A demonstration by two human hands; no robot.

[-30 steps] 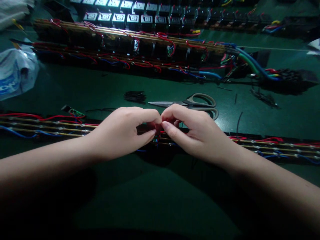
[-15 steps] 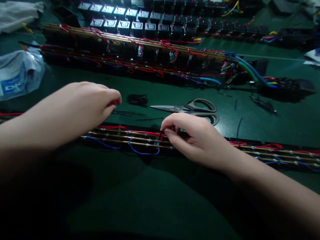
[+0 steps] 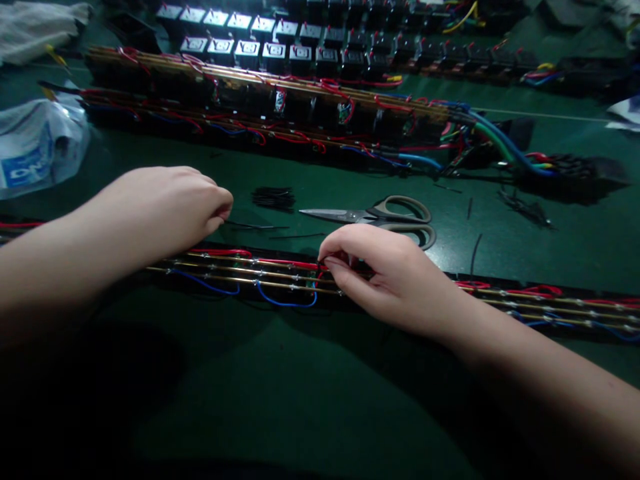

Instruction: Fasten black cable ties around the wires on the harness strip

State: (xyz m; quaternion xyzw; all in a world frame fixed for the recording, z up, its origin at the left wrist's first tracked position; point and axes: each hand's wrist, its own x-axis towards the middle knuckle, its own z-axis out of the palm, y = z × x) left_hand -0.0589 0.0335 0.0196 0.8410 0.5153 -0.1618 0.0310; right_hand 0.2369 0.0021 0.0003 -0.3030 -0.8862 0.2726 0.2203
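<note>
My right hand [image 3: 385, 273] is closed in a pinch at the near strip of brass rails [image 3: 280, 274]. Its fingertips hold a small dark piece, seemingly a black cable tie [image 3: 319, 265], against the red wire. Fingers curled, my left hand [image 3: 185, 200] hovers over the far edge of that strip, close to some loose black cable ties [image 3: 257, 227]. Whatever it holds is hidden by the fingers. Between the hands, beyond the strip, lie a bundle of black cable ties [image 3: 273, 198] and scissors [image 3: 345, 215] with grey handles. Blue wires [image 3: 287, 304] loop along the strip's near side.
Farther back lie another wired rail assembly [image 3: 270, 83] and rows of black socket modules [image 3: 300, 55]. A clear plastic bag [image 3: 43, 147] sits at left. Black offcuts [image 3: 527, 210] and a thick cable bundle [image 3: 515, 157] lie at right on the green tabletop [image 3: 280, 393].
My left hand has shifted slightly left and its fingers have curled in more. The right hand keeps its pinch at the same place on the strip.
</note>
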